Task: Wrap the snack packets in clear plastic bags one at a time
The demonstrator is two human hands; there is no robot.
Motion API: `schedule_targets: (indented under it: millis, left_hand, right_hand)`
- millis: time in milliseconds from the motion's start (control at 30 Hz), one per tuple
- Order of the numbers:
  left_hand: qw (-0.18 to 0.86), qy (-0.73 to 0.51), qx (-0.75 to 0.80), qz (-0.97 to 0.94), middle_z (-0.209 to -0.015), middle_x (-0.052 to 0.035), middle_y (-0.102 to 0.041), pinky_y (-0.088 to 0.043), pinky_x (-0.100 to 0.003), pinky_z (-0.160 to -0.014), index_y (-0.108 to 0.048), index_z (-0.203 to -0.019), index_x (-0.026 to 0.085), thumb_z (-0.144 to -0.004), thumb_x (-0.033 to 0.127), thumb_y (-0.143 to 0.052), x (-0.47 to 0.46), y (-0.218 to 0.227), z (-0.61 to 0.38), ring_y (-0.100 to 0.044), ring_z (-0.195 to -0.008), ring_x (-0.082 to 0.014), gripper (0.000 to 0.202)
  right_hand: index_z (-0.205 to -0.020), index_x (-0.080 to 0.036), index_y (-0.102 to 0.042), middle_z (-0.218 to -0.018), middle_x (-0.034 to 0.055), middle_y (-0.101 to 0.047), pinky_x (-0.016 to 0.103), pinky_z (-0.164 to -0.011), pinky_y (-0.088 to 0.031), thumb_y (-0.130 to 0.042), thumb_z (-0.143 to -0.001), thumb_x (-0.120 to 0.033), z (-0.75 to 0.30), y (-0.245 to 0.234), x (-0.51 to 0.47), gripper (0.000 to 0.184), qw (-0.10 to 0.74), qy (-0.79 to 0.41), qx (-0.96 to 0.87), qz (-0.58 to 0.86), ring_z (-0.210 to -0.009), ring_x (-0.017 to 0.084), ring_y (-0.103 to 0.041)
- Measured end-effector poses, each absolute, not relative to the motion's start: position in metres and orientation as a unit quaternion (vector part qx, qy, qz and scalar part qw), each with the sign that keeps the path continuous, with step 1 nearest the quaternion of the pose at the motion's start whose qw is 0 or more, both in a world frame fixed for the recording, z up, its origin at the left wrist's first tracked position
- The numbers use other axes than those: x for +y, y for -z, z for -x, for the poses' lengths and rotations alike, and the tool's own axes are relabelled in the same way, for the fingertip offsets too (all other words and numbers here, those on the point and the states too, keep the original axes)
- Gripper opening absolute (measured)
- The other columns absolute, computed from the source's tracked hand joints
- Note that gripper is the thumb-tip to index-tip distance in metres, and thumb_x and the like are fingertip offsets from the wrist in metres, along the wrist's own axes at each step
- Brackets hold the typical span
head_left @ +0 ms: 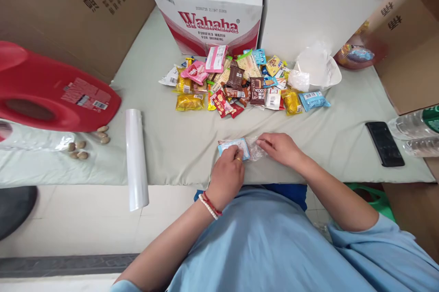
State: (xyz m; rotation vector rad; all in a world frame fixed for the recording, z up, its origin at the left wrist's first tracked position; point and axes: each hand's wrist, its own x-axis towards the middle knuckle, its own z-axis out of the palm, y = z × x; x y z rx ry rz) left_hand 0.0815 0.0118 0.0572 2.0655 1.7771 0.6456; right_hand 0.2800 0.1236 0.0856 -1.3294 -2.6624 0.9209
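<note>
My left hand (227, 174), with a ring and a bead bracelet, pinches a small light-blue snack packet (233, 146) on the grey-green cloth (192, 141). That packet sits partly inside a small clear plastic bag (254, 149). My right hand (280, 147) grips the bag's right end with closed fingers. Both hands rest near the front edge of the cloth. Farther back lies a heap of several wrapped snacks (240, 83).
A roll of clear plastic bags (136, 157) overhangs the front edge at left. Also here are a red jug (51, 93), several nuts (84, 143), a Wahaha box (209, 15), a white bowl with plastic (317, 70), a black phone (384, 143) and water bottles (416, 132).
</note>
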Motion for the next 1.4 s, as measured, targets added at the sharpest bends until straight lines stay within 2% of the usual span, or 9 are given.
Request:
schedule_targets:
  millis: [100,233,333,467,600,800,1000,1233,1400]
  left_hand:
    - [0.104,-0.172,0.635,-0.746,-0.124,-0.0169,-0.063,-0.052,-0.044,-0.093,-0.066,-0.125,0.013,-0.096,0.011,-0.047,0.008,-0.057,-0.089,-0.058,-0.108,-0.0291,0.035]
    - [0.046,-0.105,0.648,-0.753,-0.109,-0.0156,-0.065,-0.047,-0.046,-0.08,-0.067,-0.129,0.015,-0.097,0.015,-0.05,0.007,-0.066,-0.088,-0.056,-0.097,-0.0314,0.037]
    - [0.042,-0.084,0.647,-0.757,-0.096,-0.014,-0.065,-0.045,-0.046,-0.074,-0.067,-0.133,0.015,-0.098,0.016,-0.048,0.005,-0.068,-0.086,-0.057,-0.093,-0.0325,0.04]
    - [0.06,-0.087,0.622,-0.776,-0.096,-0.0143,-0.068,-0.048,-0.047,-0.077,-0.07,-0.127,0.013,-0.099,0.011,-0.043,0.004,-0.061,-0.088,-0.059,-0.096,-0.032,0.039]
    - [0.104,-0.128,0.596,-0.786,-0.105,-0.0175,-0.07,-0.053,-0.048,-0.082,-0.074,-0.097,0.013,-0.094,0.01,-0.049,-0.002,-0.063,-0.079,-0.062,-0.102,-0.0332,0.025]
    - [0.22,-0.317,0.642,-0.662,-0.109,-0.0107,-0.074,-0.056,-0.043,-0.091,-0.071,-0.118,0.022,-0.102,0.027,-0.049,-0.023,-0.073,-0.033,-0.066,-0.105,-0.0258,0.028]
    - [0.241,-0.277,0.73,-0.576,-0.087,-0.0081,-0.067,-0.052,-0.044,-0.081,-0.072,-0.094,0.021,-0.1,0.038,-0.052,0.001,-0.06,-0.047,-0.061,-0.087,-0.0268,0.028]
    - [0.268,-0.4,0.62,-0.62,-0.121,-0.0118,-0.065,-0.055,-0.043,-0.097,-0.058,-0.138,0.022,-0.096,0.026,-0.058,0.011,-0.072,-0.078,-0.062,-0.112,-0.0249,0.042]
    - [0.243,-0.357,0.444,-0.785,-0.138,-0.018,-0.062,-0.05,-0.053,-0.111,-0.051,-0.149,0.017,-0.088,0.016,-0.057,0.021,-0.073,-0.095,-0.055,-0.133,-0.0312,0.062]
  right_hand:
    - [-0.127,-0.019,-0.068,-0.118,0.017,-0.065,0.043,-0.092,-0.047,-0.069,-0.095,-0.045,-0.276,-0.07,0.121,0.042,0.036,-0.165,-0.84,0.515,-0.112,0.033,-0.052]
    - [-0.104,-0.02,-0.072,-0.135,0.0176,-0.057,0.049,-0.104,-0.044,-0.067,-0.091,-0.024,-0.284,-0.067,0.114,0.014,0.069,-0.179,-0.844,0.501,-0.129,0.036,-0.045]
    - [-0.097,-0.02,-0.067,-0.117,0.0125,-0.065,0.038,-0.093,-0.049,-0.059,-0.095,-0.023,-0.286,-0.084,0.114,0.009,0.114,-0.284,-0.811,0.498,-0.105,0.025,-0.06]
    - [-0.094,-0.022,-0.061,-0.08,-0.0012,-0.067,0.026,-0.07,-0.044,-0.054,-0.1,-0.031,-0.25,-0.104,0.115,0.013,0.136,-0.431,-0.764,0.461,-0.071,0.016,-0.059]
    - [-0.093,-0.021,-0.061,-0.087,0.0011,-0.071,0.025,-0.073,-0.041,-0.055,-0.098,-0.02,-0.197,-0.097,0.11,0.008,0.079,-0.41,-0.801,0.428,-0.08,0.017,-0.063]
    - [-0.103,-0.02,-0.06,-0.101,0.0073,-0.07,0.028,-0.08,-0.043,-0.046,-0.105,-0.019,-0.189,-0.08,0.105,0.014,0.066,-0.357,-0.842,0.4,-0.092,0.02,-0.064]
    - [-0.106,-0.022,-0.057,-0.111,0.0108,-0.068,0.035,-0.091,-0.051,-0.042,-0.106,-0.027,-0.204,-0.072,0.096,0.016,0.136,-0.418,-0.808,0.391,-0.102,0.022,-0.064]
    - [-0.116,-0.026,-0.052,-0.104,0.0052,-0.066,0.037,-0.081,-0.06,-0.052,-0.099,-0.066,-0.247,-0.075,0.086,0.043,0.257,-0.674,-0.542,0.431,-0.086,0.02,-0.068]
    - [-0.114,-0.025,-0.057,-0.112,0.0069,-0.071,0.039,-0.091,-0.057,-0.067,-0.092,-0.064,-0.283,-0.069,0.079,0.046,0.294,-0.634,-0.511,0.5,-0.099,0.022,-0.068]
